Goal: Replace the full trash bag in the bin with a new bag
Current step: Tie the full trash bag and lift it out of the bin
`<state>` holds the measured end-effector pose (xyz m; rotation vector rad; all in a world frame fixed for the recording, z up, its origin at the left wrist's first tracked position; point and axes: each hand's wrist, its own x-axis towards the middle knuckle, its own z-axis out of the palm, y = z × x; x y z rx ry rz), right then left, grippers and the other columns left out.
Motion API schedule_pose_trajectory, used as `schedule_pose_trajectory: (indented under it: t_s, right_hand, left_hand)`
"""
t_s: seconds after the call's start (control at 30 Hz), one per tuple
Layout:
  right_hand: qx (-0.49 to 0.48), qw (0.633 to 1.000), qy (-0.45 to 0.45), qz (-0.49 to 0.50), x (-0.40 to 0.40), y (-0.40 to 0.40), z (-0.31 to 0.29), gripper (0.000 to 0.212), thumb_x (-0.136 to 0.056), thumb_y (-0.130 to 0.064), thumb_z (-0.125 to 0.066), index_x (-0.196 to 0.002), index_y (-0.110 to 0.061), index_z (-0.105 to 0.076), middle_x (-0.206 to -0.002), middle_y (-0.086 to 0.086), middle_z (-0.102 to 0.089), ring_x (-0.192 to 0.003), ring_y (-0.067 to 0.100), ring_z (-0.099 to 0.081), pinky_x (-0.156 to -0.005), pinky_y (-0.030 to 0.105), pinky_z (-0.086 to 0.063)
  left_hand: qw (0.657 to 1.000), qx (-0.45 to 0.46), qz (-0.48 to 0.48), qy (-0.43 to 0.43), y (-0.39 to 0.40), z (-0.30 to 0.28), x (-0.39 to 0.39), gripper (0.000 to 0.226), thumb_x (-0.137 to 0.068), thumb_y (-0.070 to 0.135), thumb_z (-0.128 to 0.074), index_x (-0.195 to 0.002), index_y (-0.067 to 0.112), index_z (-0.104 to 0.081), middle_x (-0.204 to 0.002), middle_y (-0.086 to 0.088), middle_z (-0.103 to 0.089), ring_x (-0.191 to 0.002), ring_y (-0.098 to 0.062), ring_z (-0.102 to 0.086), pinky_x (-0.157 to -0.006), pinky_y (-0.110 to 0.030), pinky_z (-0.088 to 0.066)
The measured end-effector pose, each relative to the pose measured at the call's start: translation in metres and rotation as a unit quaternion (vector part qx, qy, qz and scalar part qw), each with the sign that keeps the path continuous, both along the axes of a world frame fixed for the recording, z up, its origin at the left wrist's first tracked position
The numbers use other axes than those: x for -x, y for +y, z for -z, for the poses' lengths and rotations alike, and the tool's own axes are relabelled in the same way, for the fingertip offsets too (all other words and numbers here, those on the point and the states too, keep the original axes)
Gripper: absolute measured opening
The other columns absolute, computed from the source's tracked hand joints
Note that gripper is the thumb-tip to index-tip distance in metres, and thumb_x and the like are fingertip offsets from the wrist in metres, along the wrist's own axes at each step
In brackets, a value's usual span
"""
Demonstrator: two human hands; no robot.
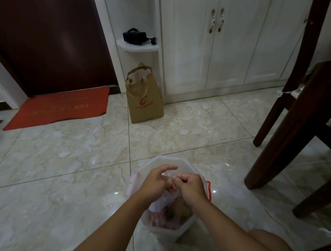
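Note:
A translucent white bin point(160, 162) stands on the tiled floor just in front of me. Inside it sits a full trash bag point(160, 208) of thin white plastic with red edging, with rubbish showing through. Both hands meet above the bin's middle. My left hand point(156, 184) pinches the bag's gathered top, its index finger stretched out. My right hand point(190, 185) is closed in a fist on the bag's handles right beside it. The knot or twist between the hands is hidden by the fingers.
A brown paper shopping bag point(145, 99) stands against the white cabinet point(223, 38) ahead. A red doormat point(58, 108) lies before the dark door at the left. Dark wooden chair and table legs point(294, 125) crowd the right. My bare knee point(271, 242) is at the bottom right.

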<state>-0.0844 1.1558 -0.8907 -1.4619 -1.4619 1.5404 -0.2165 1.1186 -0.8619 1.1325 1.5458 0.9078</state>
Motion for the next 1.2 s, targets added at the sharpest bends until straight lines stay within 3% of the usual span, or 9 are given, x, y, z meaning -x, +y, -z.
schedule_pose_trajectory:
  t_s: [0.13,0.23,0.3,0.37,0.57,0.73,0.9,1.13,1.2]
  right_hand:
    - [0.034,0.999,0.026,0.024,0.006,0.0,-0.003,0.017,-0.095,-0.016,-0.059,-0.102,-0.011,-0.074,-0.087,-0.001,-0.075,-0.085,0.009,-0.069,-0.069,0.016,-0.054]
    - [0.056,0.996,0.042,0.051,0.007,0.0,-0.003,0.019,-0.094,-0.016,-0.061,-0.107,-0.008,-0.072,-0.09,0.001,-0.075,-0.089,0.014,-0.07,-0.079,0.027,-0.059]
    - [0.071,0.994,0.049,0.073,0.007,0.0,-0.001,0.021,-0.094,-0.016,-0.062,-0.11,-0.007,-0.072,-0.093,0.004,-0.076,-0.09,0.019,-0.071,-0.085,0.035,-0.06]
    - [0.083,0.991,0.05,0.087,0.006,0.001,0.001,0.022,-0.093,-0.016,-0.062,-0.111,-0.007,-0.072,-0.094,0.005,-0.076,-0.089,0.02,-0.071,-0.082,0.034,-0.06]
    - [0.091,0.991,0.04,0.094,0.003,0.001,0.002,0.021,-0.094,-0.02,-0.061,-0.11,-0.01,-0.072,-0.099,0.004,-0.075,-0.091,0.021,-0.07,-0.085,0.035,-0.06]
    - [0.106,0.994,0.032,0.019,0.0,0.001,0.0,0.021,-0.098,-0.011,-0.053,-0.106,-0.011,-0.072,-0.098,0.005,-0.075,-0.092,0.019,-0.071,-0.081,0.03,-0.059]
    - [0.116,0.992,0.026,0.05,0.002,0.005,-0.002,0.024,-0.085,-0.015,-0.069,-0.108,-0.018,-0.065,-0.1,0.004,-0.073,-0.093,0.021,-0.069,-0.084,0.037,-0.06]
    - [0.057,0.998,-0.024,0.003,0.003,0.004,-0.003,0.006,-0.089,-0.008,-0.059,-0.089,-0.014,-0.061,-0.084,0.003,-0.07,-0.078,0.017,-0.066,-0.053,0.015,-0.049]
    - [0.058,0.998,-0.03,-0.024,0.002,0.006,-0.005,0.007,-0.088,-0.011,-0.062,-0.085,-0.017,-0.06,-0.082,0.002,-0.068,-0.077,0.016,-0.066,-0.055,0.016,-0.049]
  left_hand:
    - [0.994,-0.041,-0.003,0.105,-0.002,0.006,0.001,0.059,-0.085,-0.004,-0.062,-0.139,0.02,-0.051,-0.068,-0.005,-0.067,-0.07,-0.013,-0.067,-0.073,-0.028,-0.057]
    - [0.985,-0.033,-0.042,0.164,-0.005,0.009,-0.001,0.052,-0.084,0.006,-0.069,-0.132,0.019,-0.054,-0.076,-0.007,-0.072,-0.079,-0.021,-0.069,-0.075,-0.033,-0.057]
    - [0.987,-0.019,-0.075,0.144,-0.007,0.009,-0.002,0.037,-0.082,0.005,-0.071,-0.117,0.014,-0.062,-0.082,-0.01,-0.074,-0.079,-0.022,-0.071,-0.072,-0.034,-0.06]
    - [0.99,0.006,-0.093,0.103,-0.009,0.01,-0.001,0.027,-0.082,0.003,-0.073,-0.108,0.01,-0.066,-0.087,-0.013,-0.074,-0.078,-0.018,-0.071,-0.064,-0.024,-0.059]
    - [0.982,0.046,-0.182,-0.012,-0.01,0.013,0.001,0.022,-0.079,0.003,-0.074,-0.1,0.009,-0.073,-0.079,-0.002,-0.076,-0.073,-0.01,-0.072,-0.059,-0.015,-0.054]
    - [0.976,0.049,-0.181,-0.106,-0.011,0.015,0.0,0.038,-0.083,-0.003,-0.065,-0.118,0.011,-0.067,-0.091,-0.009,-0.077,-0.089,-0.021,-0.074,-0.082,-0.034,-0.061]
    - [0.985,0.048,-0.116,-0.12,-0.013,0.014,-0.002,0.035,-0.09,-0.001,-0.058,-0.122,0.01,-0.066,-0.095,-0.009,-0.078,-0.091,-0.02,-0.074,-0.082,-0.033,-0.06]
    - [0.991,0.038,-0.093,-0.086,-0.016,0.01,-0.009,0.02,-0.089,0.007,-0.065,-0.105,0.014,-0.075,-0.091,-0.005,-0.078,-0.084,-0.014,-0.074,-0.068,-0.019,-0.056]
    - [0.991,0.041,-0.111,-0.063,-0.016,0.012,-0.008,0.012,-0.088,0.009,-0.066,-0.094,0.008,-0.077,-0.084,-0.006,-0.078,-0.078,-0.015,-0.073,-0.063,-0.018,-0.055]
